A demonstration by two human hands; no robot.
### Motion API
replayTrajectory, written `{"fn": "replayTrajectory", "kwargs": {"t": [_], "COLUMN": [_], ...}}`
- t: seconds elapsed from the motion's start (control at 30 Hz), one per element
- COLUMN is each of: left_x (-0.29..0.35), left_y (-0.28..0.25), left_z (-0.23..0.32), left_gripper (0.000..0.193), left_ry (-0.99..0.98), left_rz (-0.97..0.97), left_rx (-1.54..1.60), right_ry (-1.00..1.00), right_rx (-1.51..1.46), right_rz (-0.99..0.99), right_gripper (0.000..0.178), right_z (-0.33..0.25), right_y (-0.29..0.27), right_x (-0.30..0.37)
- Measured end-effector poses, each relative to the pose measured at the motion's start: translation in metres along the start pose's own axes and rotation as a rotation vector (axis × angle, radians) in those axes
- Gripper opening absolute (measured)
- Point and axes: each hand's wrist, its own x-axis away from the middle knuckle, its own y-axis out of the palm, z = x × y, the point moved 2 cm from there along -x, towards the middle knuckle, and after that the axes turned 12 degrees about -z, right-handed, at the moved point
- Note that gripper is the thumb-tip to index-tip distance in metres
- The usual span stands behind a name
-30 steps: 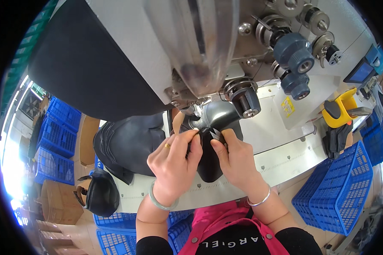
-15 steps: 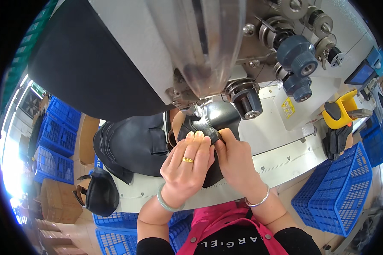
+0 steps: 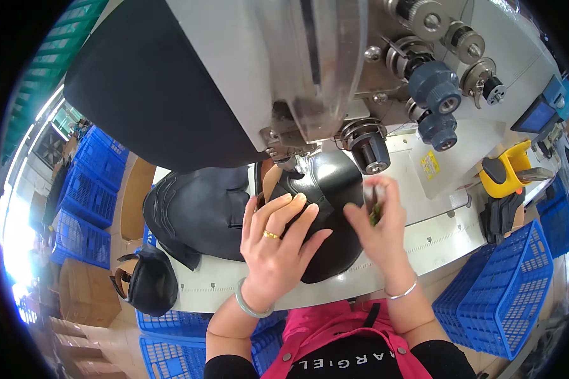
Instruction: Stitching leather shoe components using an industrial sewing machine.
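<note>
So the piece being worked on is this glossy black leather piece, sitting around the middle of the bench, with its far part right by the metal foot area of a big sewing machine and its rounded near part reaching down over the ruler strip along the near edge. The left hand is lying on the left side of it, palm down and pretty much open, fingers a bit spread and thumb out, pressing or resting rather than gripping anything. It's got a gold ring and a pale green bangle on it. The right hand is up just beside the right edge of the leather, mostly closed, with what looks like a small pair of snips tucked in the fingers; it's blurry, so I can't tell if the blades are apart. Over toward the left end of the bench there's a bigger matte black leather piece lying flat, and a small curved black piece is at the near left corner. Toward the right end you've got a yellow holder, and a blue crate sits below, off the near right corner.
</note>
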Motion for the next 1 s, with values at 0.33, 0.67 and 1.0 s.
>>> {"fn": "replayTrajectory", "kwargs": {"t": [0.33,0.67,1.0], "left_x": [0.011,0.011,0.014], "left_y": [0.016,0.017,0.022], "left_z": [-0.01,-0.01,-0.012], "left_gripper": [0.035,0.023,0.025], "left_ry": [0.058,0.104,0.103], "left_rz": [0.118,0.157,0.193], "left_rx": [0.129,0.04,0.046], "right_ry": [-0.185,-0.166,-0.203], "right_rx": [0.133,0.146,0.506], "right_rz": [-0.159,-0.305,-0.338], "right_gripper": [0.02,0.019,0.022], "right_z": [-0.018,-0.032,-0.038], "right_y": [-0.003,0.004,0.009], "right_x": [-0.017,-0.04,-0.035]}}
